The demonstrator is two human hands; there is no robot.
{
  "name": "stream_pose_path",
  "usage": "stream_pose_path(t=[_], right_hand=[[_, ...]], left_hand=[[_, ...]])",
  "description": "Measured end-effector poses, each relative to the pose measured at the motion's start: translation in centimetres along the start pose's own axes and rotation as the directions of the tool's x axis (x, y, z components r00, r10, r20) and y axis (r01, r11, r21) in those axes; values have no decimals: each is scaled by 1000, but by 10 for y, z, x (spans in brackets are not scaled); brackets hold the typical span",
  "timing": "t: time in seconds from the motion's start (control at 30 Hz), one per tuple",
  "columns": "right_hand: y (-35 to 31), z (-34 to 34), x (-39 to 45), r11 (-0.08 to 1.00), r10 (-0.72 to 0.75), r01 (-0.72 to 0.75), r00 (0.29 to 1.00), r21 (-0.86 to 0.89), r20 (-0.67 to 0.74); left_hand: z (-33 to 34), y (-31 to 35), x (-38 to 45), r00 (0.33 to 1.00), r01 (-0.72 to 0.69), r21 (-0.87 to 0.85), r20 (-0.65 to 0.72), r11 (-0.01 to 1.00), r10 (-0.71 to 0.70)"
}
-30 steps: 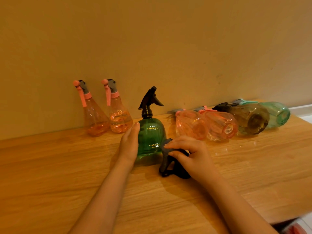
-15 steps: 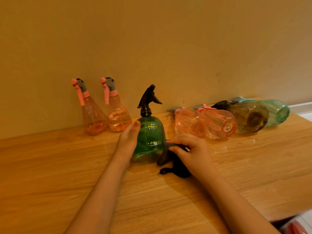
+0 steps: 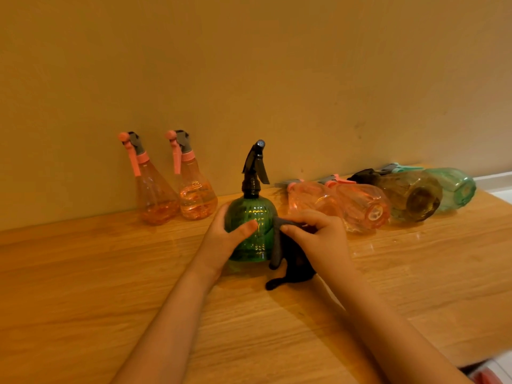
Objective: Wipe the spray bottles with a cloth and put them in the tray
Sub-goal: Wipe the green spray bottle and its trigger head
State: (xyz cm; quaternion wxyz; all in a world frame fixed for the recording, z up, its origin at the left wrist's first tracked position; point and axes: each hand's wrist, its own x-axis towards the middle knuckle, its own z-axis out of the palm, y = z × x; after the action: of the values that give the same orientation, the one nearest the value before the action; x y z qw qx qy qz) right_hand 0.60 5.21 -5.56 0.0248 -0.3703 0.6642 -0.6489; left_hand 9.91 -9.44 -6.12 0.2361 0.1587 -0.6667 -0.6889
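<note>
I see the green ribbed plastic spray bottle with a black trigger head (image 3: 250,231) standing upright on the wooden bench (image 3: 83,273), and I place everything else from it. My left hand (image 3: 225,241) comes in from the lower left with the forearm stretched out low over the bench; the palm is wrapped around the left side of the green bottle, thumb laid across its front and fingers curled behind it, so this hand is gripping the bottle. My right hand (image 3: 318,236) reaches in from the lower right, wrist slightly raised, and pinches the dark grey cloth (image 3: 288,261) between thumb and curled fingers just beside the bottle's right side. The top fold of the cloth touches the bottle's wall; the rest hangs down and its tail lies on the bench just right of the bottle's base.

Left of the green bottle and behind it, near the wall, two pink cone-shaped spray bottles with grey and pink triggers (image 3: 177,195) stand upright side by side. Right of the green bottle, four bottles lie on their sides in a row with their bases towards me: two pink clear ones (image 3: 346,206), then an amber-brown one (image 3: 412,195), then a pale teal one (image 3: 454,187) farthest off.
</note>
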Motion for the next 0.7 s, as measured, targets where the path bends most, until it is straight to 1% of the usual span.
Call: stream_pose_path(t=[0.1,0.2,0.23,0.33,0.4,0.5,0.53,0.6,0.63,0.7], right_hand=[[-8,-2,12,999,-7,8,1000,-46,16],[-16,0,30,986,-40,47,998,-161,42],[-19,1,37,980,-28,39,998,-197,59],[-26,1,53,959,106,-64,985,-278,137],[-27,1,56,948,148,-96,977,-303,151],[-27,2,46,964,89,-51,987,-260,136],[-26,3,39,977,68,-39,989,-208,133],[-24,3,26,995,85,-76,988,-69,132],[-22,4,21,996,89,-86,988,-32,122],[-16,4,16,996,80,-77,994,-45,72]], left_hand=[[-2,1,0,999,9,-35,41,999,-8],[-2,2,0,998,3,-26,65,1000,-1],[-2,3,-1,997,-2,-23,71,1000,3],[-2,2,-1,997,-5,-23,75,1000,7],[-2,2,0,997,-4,-24,70,1000,5],[-1,0,0,999,-8,-41,54,999,10],[-1,0,0,999,-5,-56,47,998,8],[-1,0,0,999,-6,-68,45,998,9],[0,0,-1,998,-12,-61,53,998,16],[0,-1,-1,998,-20,-47,63,999,23]])
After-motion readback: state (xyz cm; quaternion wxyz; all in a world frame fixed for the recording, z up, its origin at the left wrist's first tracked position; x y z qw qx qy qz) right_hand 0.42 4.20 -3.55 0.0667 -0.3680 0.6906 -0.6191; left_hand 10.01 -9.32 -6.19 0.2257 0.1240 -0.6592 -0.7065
